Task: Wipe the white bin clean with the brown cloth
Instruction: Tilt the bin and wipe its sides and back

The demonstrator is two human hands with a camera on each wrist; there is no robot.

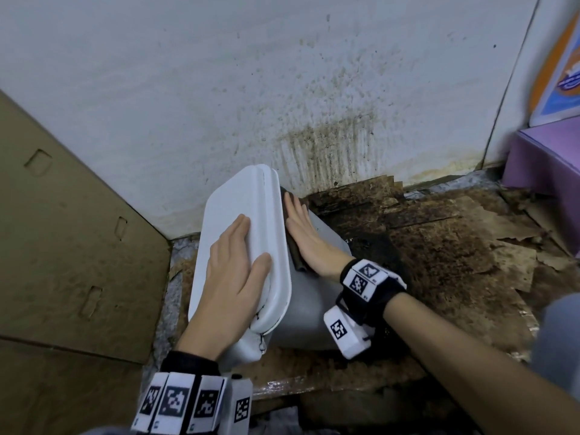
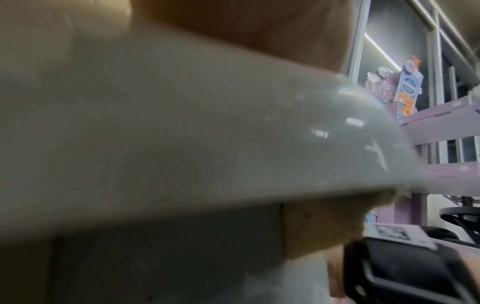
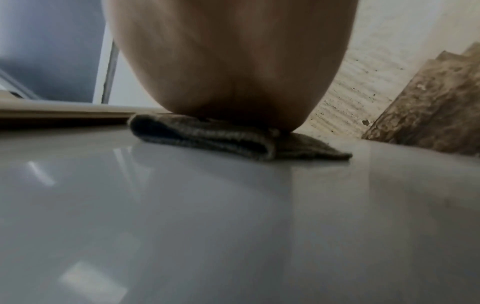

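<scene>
flat tan cardboard sheet at left | left hand flat, fingers straight, on lid of white plastic bin lying tipped on stained floor | right hand flat, pressing folded brown cloth against bin's side

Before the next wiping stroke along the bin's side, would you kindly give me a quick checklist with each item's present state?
1. Left hand steadies the lid: ok, lying flat on it.
2. Right hand presses the brown cloth: ok, fingers straight.
3. Cloth flat on the white bin: ok, folded against its side.
4. Bin upright: not ok, tilted.
5. Side wall clean: cannot tell.
6. Floor beside it clean: not ok, heavily stained.
</scene>
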